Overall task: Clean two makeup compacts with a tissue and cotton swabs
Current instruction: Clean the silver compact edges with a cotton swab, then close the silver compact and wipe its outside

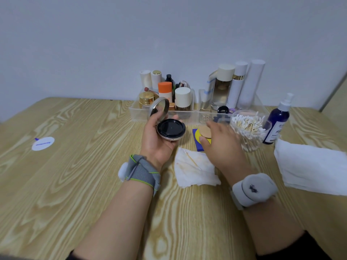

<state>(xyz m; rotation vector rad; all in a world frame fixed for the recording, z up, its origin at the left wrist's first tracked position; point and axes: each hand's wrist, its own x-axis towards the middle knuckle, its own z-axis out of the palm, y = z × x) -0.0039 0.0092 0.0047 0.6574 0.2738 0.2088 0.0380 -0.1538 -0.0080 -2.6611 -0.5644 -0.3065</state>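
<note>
Head view: the left hand (157, 141) is cupped palm-up just above the middle of the wooden counter (75, 184), its fingers curled round an open round compact (170, 129). The silver lid is tilted up at 11 o'clock from the base, and a black inner cover faces the camera.

At 3 o'clock from it, the right hand (219, 143) reaches over a blue square compact (199, 145) with a yellow disc, which lies flat on the counter. The thumb and fingers pinch a round tan puff (205, 132) above the disc, though the hand is blurred.

At 6 o'clock from the blue compact lies a stained tissue (195, 171), with a used cotton swab (190, 158) resting on it.

A clear jar of cotton swabs (247, 128) stands at 3 o'clock from the right hand. A dark blue spray bottle (277, 124) stands just beyond the jar, and a folded white cloth (309, 166) lies at 5 o'clock from the jar.

A clear organiser (197, 113) of bottles and jars stands at 12 o'clock, by the wall. A round white sticker (43, 143) sits far out at 9 o'clock.
</note>
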